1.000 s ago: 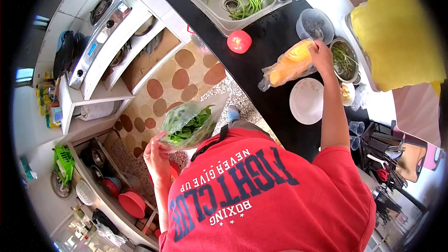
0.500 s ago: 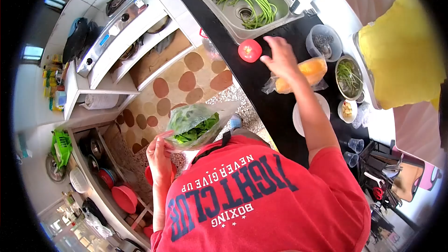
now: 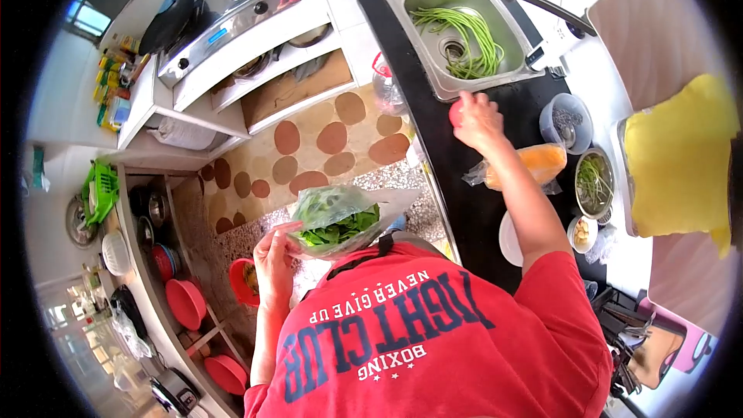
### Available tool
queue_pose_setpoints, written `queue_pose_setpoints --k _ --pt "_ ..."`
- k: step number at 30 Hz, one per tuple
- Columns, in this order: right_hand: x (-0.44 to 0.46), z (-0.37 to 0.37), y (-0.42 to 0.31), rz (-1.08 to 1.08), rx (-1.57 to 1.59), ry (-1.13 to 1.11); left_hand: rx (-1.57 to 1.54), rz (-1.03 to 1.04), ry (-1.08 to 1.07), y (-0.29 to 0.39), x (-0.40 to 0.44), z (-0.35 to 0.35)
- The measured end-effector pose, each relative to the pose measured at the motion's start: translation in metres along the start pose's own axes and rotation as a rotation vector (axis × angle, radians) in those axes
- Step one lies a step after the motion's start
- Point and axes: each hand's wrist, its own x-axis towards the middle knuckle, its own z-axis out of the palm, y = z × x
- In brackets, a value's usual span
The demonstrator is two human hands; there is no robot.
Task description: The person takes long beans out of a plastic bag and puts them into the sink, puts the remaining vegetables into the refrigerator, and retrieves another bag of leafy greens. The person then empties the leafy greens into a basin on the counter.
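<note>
My left hand [image 3: 274,265] pinches the edge of a clear plastic bag [image 3: 395,203] with green leafy vegetables [image 3: 340,226] inside, held above the floor in front of my body. Over the black counter [image 3: 433,135], my right hand [image 3: 480,124] is closed round a red tomato [image 3: 455,114] near the sink's front edge. Most of the tomato is hidden by my fingers. Beside my right forearm lies an orange-yellow food [image 3: 538,162] in a clear plastic wrapper. Long green beans [image 3: 476,42] rest in the steel sink [image 3: 433,70].
Along the counter's right side stand a plastic tub [image 3: 559,112], a steel bowl of green stems [image 3: 594,186] and a small white bowl [image 3: 580,234]. A white plate [image 3: 509,240] is partly under my right arm. At left are a stove [image 3: 224,27] and a red basin [image 3: 186,303].
My right hand has come down onto the tomato and closed round it; before, it was open beside it. My left hand still holds the bag. The whole view has shifted.
</note>
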Motion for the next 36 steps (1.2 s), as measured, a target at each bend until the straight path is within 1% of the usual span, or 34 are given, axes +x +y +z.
queue_pose_setpoints --k 4,6,8,10,13,14,16,17,18,20,22,24,26,28,29,32,33,34,36 --pt "-0.008 -0.017 0.032 0.076 -0.176 -0.02 -0.058 0.014 0.009 -0.009 0.001 -0.014" --pt "-0.009 -0.014 0.047 0.081 -0.224 -0.038 -0.103 -0.016 0.051 -0.012 0.001 -0.019" --pt "-0.014 -0.008 0.056 0.086 -0.211 -0.058 -0.182 -0.045 0.078 0.001 -0.005 -0.016" --pt "-0.017 -0.004 0.058 0.11 -0.2 -0.068 -0.226 0.011 0.081 -0.003 -0.006 -0.023" --pt "-0.022 -0.015 0.052 0.142 -0.199 -0.135 -0.286 0.037 0.095 -0.005 -0.012 -0.035" --pt "-0.026 -0.022 0.042 0.131 -0.247 -0.112 -0.29 0.04 0.117 -0.007 -0.014 -0.039" --pt "-0.029 -0.024 0.029 0.014 -0.214 0.057 -0.275 0.052 0.112 -0.009 -0.019 -0.047" --pt "-0.031 -0.026 0.017 -0.075 -0.16 0.111 -0.308 0.075 0.115 -0.006 -0.023 -0.049" --pt "-0.039 -0.036 -0.008 -0.187 -0.058 0.119 -0.314 0.08 0.134 -0.009 -0.025 -0.051" --pt "-0.04 -0.02 -0.04 -0.498 0.282 0.053 -0.409 0.122 0.134 -0.015 -0.03 -0.06" --pt "-0.058 -0.009 -0.095 -0.531 0.677 -0.296 -0.446 0.138 0.144 -0.018 -0.039 -0.073" --pt "-0.087 -0.016 -0.154 -0.534 0.86 -0.467 -0.486 0.203 0.157 -0.017 -0.05 -0.084" --pt "-0.102 -0.012 -0.199 -0.573 0.951 -0.514 -0.495 0.228 0.158 -0.027 -0.064 -0.103" --pt "-0.119 -0.006 -0.236 -0.698 0.916 -0.491 -0.523 0.23 0.183 -0.036 -0.079 -0.12" --pt "-0.13 -0.009 -0.251 -0.731 0.857 -0.518 -0.547 0.219 0.194 -0.043 -0.086 -0.127" --pt "-0.147 0.014 -0.287 -0.777 0.785 -0.529 -0.573 0.23 0.284 -0.054 -0.11 -0.145" --pt "-0.16 0.011 -0.301 -0.759 0.79 -0.528 -0.569 0.226 0.327 -0.057 -0.118 -0.153" --pt "-0.17 0.013 -0.309 -0.785 0.779 -0.542 -0.579 0.235 0.355 -0.064 -0.126 -0.16" --pt "-0.191 0.02 -0.333 -0.811 0.937 -0.534 -0.357 0.219 0.42 -0.082 -0.142 -0.18"
